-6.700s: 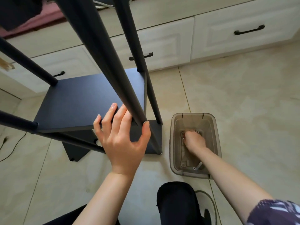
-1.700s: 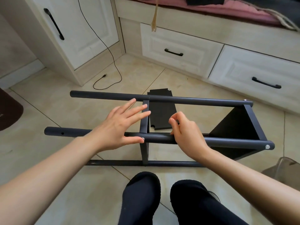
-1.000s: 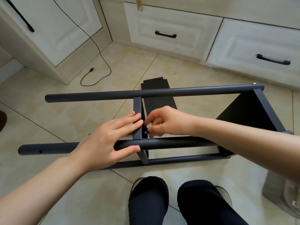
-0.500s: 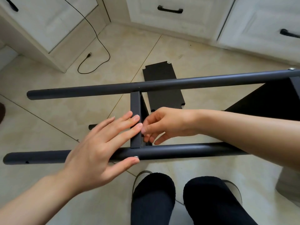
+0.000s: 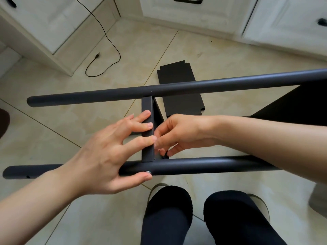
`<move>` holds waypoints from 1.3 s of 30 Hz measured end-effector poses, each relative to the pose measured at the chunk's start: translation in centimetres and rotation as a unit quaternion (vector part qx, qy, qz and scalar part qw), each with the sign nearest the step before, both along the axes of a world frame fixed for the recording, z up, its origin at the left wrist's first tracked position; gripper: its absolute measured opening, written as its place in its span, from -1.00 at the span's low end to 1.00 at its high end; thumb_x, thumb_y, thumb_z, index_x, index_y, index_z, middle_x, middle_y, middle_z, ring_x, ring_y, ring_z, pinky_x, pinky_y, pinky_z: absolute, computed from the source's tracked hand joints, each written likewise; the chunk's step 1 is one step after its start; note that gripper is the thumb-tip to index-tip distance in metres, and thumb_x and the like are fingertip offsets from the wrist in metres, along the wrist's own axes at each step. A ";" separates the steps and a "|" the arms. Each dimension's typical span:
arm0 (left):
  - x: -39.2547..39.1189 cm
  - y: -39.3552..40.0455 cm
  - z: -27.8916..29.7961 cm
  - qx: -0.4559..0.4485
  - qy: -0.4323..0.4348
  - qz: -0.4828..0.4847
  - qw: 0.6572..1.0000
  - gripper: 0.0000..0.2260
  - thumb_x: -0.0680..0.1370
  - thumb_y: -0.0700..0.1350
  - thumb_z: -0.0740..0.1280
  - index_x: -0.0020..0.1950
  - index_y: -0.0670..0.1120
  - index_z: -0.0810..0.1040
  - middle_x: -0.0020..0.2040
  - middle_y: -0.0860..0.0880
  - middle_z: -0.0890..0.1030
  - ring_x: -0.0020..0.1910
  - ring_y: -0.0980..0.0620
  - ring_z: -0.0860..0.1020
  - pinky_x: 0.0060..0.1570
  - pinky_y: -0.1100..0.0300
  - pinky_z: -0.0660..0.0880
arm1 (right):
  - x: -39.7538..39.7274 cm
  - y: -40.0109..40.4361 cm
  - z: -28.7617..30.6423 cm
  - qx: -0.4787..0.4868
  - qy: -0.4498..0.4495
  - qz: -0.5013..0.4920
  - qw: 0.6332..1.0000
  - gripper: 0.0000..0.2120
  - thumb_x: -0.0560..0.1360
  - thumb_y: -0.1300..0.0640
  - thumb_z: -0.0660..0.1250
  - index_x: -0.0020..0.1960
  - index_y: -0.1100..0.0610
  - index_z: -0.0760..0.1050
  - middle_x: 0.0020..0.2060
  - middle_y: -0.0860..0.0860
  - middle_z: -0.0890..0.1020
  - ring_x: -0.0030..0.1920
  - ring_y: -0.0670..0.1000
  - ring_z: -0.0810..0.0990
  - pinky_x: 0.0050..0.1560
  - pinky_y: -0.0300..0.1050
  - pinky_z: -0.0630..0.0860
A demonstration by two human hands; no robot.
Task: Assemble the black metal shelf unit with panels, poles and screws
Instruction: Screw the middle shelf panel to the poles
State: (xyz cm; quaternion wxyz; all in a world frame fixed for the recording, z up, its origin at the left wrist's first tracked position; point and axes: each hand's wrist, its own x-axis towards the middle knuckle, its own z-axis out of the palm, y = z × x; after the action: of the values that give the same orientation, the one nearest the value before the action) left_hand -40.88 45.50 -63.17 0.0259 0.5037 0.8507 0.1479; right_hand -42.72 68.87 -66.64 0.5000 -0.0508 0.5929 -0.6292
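The black shelf unit lies on its side on the tiled floor. Its far pole (image 5: 194, 85) and near pole (image 5: 212, 165) run left to right, and a middle panel (image 5: 147, 106) stands edge-on between them. My left hand (image 5: 106, 156) lays straight fingers across the panel edge, its thumb against a silver screw head (image 5: 148, 172) on the near pole. My right hand (image 5: 182, 133) reaches in from the right, its curled fingertips pinching something small behind the panel, just above the near pole; the fingers hide it. An end panel (image 5: 300, 103) closes the frame at right.
A loose black panel (image 5: 178, 82) lies flat on the floor beyond the frame. A black cable (image 5: 106, 41) trails by the white cabinet (image 5: 44, 23). White drawers (image 5: 194, 11) line the back. A clear bin (image 5: 318, 200) stands at the right edge. My feet in black socks (image 5: 169, 209) are below.
The shelf went from upright to lying on its side. My right hand left the bin and came to the middle panel, then lowered toward the near pole. My left hand stays on the panel.
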 end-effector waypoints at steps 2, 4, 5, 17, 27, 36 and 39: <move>-0.1 0.1 0.1 -0.001 -0.005 0.005 1.000 -0.49 0.56 0.23 0.32 0.31 -0.13 0.55 0.30 -0.19 0.50 0.55 -0.14 0.29 0.41 -0.13 0.40 | -0.1 -0.4 0.2 0.011 -0.017 0.015 1.000 -0.81 0.57 0.26 0.34 -0.21 0.12 0.61 -0.30 -0.01 0.68 -0.24 -0.07 0.61 -0.08 -0.21 0.57; 0.0 0.1 0.2 -0.005 -0.010 0.008 1.000 -0.49 0.55 0.24 0.32 0.33 -0.10 0.51 0.33 -0.17 0.48 0.56 -0.12 0.28 0.43 -0.11 0.38 | -0.1 -0.4 0.1 0.011 -0.038 0.017 0.999 -0.82 0.57 0.26 0.33 -0.19 0.13 0.60 -0.30 -0.01 0.67 -0.24 -0.07 0.60 -0.10 -0.22 0.56; 0.0 0.1 0.3 -0.007 -0.011 0.009 1.000 -0.49 0.55 0.24 0.31 0.34 -0.08 0.47 0.35 -0.15 0.46 0.56 -0.10 0.27 0.44 -0.10 0.37 | 0.0 -0.5 0.0 0.006 -0.047 0.017 0.999 -0.84 0.57 0.26 0.34 -0.18 0.13 0.59 -0.29 0.00 0.66 -0.24 -0.06 0.59 -0.11 -0.23 0.55; -0.5 0.4 0.5 -0.044 0.024 -0.030 0.998 -0.39 0.57 0.25 0.26 0.50 -0.10 0.40 0.56 -0.05 0.34 0.59 -0.07 0.22 0.53 -0.18 0.19 | 0.9 -0.6 -0.9 -0.026 -0.090 0.008 0.996 -0.69 0.57 0.28 0.32 -0.30 0.06 0.64 -0.25 0.02 0.67 -0.24 -0.06 0.61 -0.17 -0.24 0.58; -0.5 0.4 0.5 -0.046 0.033 -0.029 0.998 -0.42 0.57 0.25 0.25 0.42 -0.12 0.49 0.54 -0.05 0.36 0.58 -0.07 0.22 0.53 -0.17 0.19 | 0.9 -0.7 -0.9 -0.026 -0.121 0.018 0.992 -0.78 0.59 0.26 0.28 -0.20 0.14 0.60 -0.25 0.06 0.63 -0.21 -0.02 0.56 -0.17 -0.23 0.59; -0.4 0.4 0.5 -0.049 0.028 -0.026 0.998 -0.43 0.57 0.25 0.25 0.41 -0.13 0.51 0.54 -0.06 0.36 0.59 -0.08 0.22 0.50 -0.20 0.22 | 0.9 -0.9 -0.9 0.015 -0.116 0.027 0.993 -0.79 0.59 0.19 0.31 -0.20 0.15 0.60 -0.30 0.04 0.59 -0.26 -0.03 0.58 -0.20 -0.20 0.58; -0.3 0.3 0.4 -0.047 0.029 -0.026 0.998 -0.43 0.57 0.25 0.25 0.41 -0.13 0.51 0.54 -0.06 0.36 0.58 -0.08 0.22 0.51 -0.17 0.21 | 1.2 -1.2 -1.1 0.009 -0.127 0.024 0.992 -0.82 0.61 0.17 0.28 -0.15 0.15 0.56 -0.28 0.04 0.54 -0.27 -0.04 0.56 -0.16 -0.18 0.56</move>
State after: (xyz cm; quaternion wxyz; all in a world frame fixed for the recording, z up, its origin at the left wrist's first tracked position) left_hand -41.20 45.83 -62.74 0.0292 0.5280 0.8438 0.0921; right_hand -41.51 67.63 -67.74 0.5868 0.0202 0.5286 -0.6131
